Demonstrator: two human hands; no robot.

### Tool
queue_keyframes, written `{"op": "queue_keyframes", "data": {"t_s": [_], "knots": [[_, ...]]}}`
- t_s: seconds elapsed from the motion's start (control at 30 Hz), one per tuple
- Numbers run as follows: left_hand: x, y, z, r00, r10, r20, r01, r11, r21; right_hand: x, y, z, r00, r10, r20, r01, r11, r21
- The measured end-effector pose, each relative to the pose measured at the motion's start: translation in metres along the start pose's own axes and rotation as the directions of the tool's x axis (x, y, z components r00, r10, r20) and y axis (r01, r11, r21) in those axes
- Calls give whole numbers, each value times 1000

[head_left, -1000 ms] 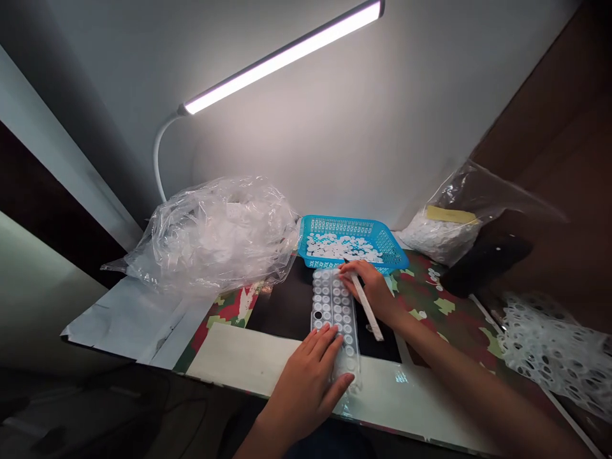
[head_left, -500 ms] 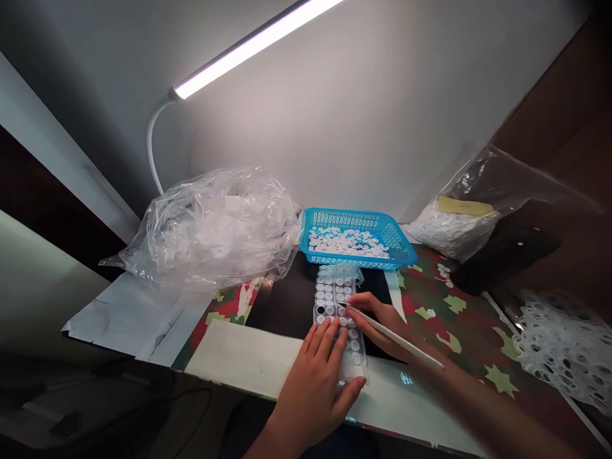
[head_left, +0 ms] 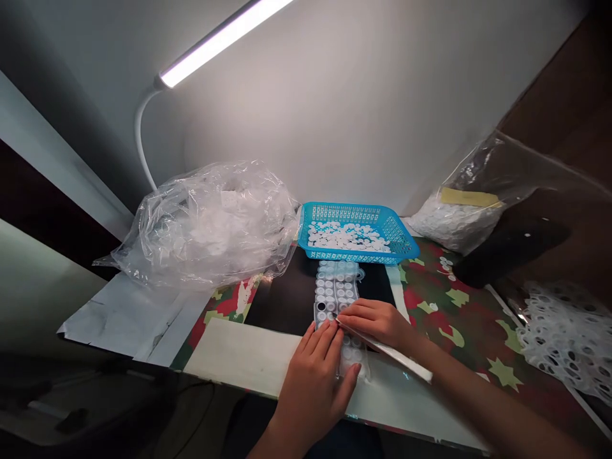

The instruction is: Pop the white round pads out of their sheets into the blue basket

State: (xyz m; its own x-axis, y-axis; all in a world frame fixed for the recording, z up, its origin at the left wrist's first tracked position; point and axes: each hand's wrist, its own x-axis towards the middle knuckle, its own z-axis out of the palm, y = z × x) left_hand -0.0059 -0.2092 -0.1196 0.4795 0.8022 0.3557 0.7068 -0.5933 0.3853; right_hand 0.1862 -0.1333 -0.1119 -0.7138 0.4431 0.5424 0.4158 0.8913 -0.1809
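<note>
A translucent sheet [head_left: 336,288] with rows of round white pieces lies on a dark mat. One round spot near its left edge shows black. Across the nearer part of it rests my left hand [head_left: 315,376], fingers stretched out and lying flat, pressing on the sheet. Closed around a slim white pen-like tool [head_left: 406,363] is my right hand [head_left: 377,322], low over the sheet's right side. The tool's tip is beside my left fingertips, partly hidden, so I cannot tell what it touches. My hands cover several of the round pieces.
A blue basket [head_left: 358,255] of small white discs stands behind the sheet. To its left bulges a clear plastic bag [head_left: 205,223]; another bag [head_left: 454,220] sits at back right. White perforated scraps [head_left: 568,338] pile up at right, near a dark object [head_left: 511,252]. A lamp [head_left: 220,44] shines above.
My right hand has turned palm-down and shifted slightly, bringing the tool's tip nearer to my left fingertips. My left hand stays on the sheet. The whole view has shifted a little.
</note>
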Motion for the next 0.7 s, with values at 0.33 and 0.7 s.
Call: {"op": "queue_keyframes", "data": {"t_s": [0.33,0.7], "knots": [[1,0,2,1000,-11,5,11,1000,4,3,-2,8,1000,-28,-3,26,957,-289],[0,0,1,1000,-11,7,11,1000,18,8,-1,7,999,-41,29,46,979,-199]]}}
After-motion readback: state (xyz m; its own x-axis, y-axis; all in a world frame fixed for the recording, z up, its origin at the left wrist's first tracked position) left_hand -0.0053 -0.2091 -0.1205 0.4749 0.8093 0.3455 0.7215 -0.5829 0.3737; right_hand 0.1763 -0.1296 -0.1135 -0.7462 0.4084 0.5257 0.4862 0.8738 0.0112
